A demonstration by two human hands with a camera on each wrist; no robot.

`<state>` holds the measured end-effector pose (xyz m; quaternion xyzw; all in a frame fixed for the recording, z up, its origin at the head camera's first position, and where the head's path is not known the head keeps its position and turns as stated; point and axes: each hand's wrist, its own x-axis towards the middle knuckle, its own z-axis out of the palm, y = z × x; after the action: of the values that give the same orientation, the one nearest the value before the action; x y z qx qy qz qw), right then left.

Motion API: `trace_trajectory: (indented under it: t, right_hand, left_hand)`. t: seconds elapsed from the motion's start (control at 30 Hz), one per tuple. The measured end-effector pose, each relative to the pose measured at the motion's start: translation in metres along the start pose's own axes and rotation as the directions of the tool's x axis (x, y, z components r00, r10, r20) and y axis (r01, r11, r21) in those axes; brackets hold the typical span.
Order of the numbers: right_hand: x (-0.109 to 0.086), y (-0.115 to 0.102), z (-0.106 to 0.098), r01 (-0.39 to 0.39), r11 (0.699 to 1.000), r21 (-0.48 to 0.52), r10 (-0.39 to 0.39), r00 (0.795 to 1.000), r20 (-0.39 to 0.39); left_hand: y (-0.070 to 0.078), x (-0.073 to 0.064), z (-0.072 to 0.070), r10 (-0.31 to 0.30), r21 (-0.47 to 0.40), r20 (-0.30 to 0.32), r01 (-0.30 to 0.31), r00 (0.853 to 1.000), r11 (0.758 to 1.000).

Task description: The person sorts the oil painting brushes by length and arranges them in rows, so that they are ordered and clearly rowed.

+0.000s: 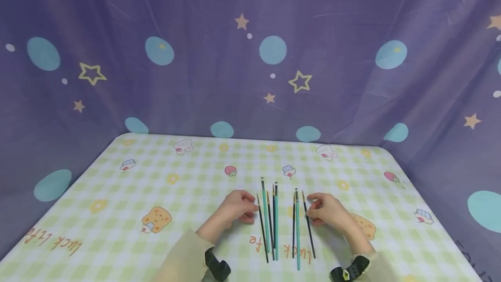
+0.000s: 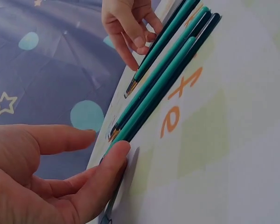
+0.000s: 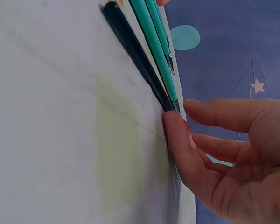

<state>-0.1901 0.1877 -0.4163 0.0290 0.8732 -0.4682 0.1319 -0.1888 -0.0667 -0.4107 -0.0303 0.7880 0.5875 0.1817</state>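
Observation:
Several thin paintbrushes lie in two loose groups on the table, bristles pointing away from me. The left group has teal brushes (image 1: pixel 276 221) and dark ones, the outermost being a dark brush (image 1: pixel 262 229). In the right group a teal brush (image 1: pixel 298 234) lies between two dark ones. My left hand (image 1: pixel 236 207) rests beside the left group, its thumb at the outer dark brush and its index finger straight and apart. My right hand (image 1: pixel 328 210) mirrors it, its thumb (image 3: pixel 179 140) touching the outermost dark brush (image 3: pixel 135 51) of the right group. Neither hand's fingers close round a brush.
A green-and-white checked tablecloth (image 1: pixel 188 199) with printed cakes, bread and lettering covers the table. Behind it and at both sides hangs a purple curtain (image 1: pixel 203 90) with stars and blue dots. Dark straps (image 1: pixel 216 266) circle both wrists.

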Motion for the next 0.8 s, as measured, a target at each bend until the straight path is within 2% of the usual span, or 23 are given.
trace_trajectory:
  t: [0.27, 0.53, 0.7, 0.8]
  right_hand:
    - [0.004, 0.000, 0.005, -0.033, 0.999, -0.018, 0.033, 0.999, -0.009]
    - [0.005, 0.000, 0.006, -0.033, 0.999, -0.003, 0.033, 0.999, -0.012]
    - [0.005, -0.001, 0.006, -0.027, 1.000, -0.014, 0.027, 1.000, -0.014]
    - [0.005, -0.001, 0.005, -0.024, 0.999, -0.027, 0.023, 1.000, -0.011]
  left_hand:
    - [-0.002, -0.001, 0.009, 0.013, 0.029, -0.045, -0.011, 0.999, 1.000]
    - [-0.001, 0.000, 0.015, 0.064, 0.119, -0.080, -0.055, 0.995, 0.991]
    - [-0.002, 0.002, 0.019, 0.091, 0.207, -0.117, -0.065, 0.989, 0.976]
    - [-0.001, 0.004, 0.021, 0.087, 0.212, -0.111, -0.062, 0.990, 0.975]
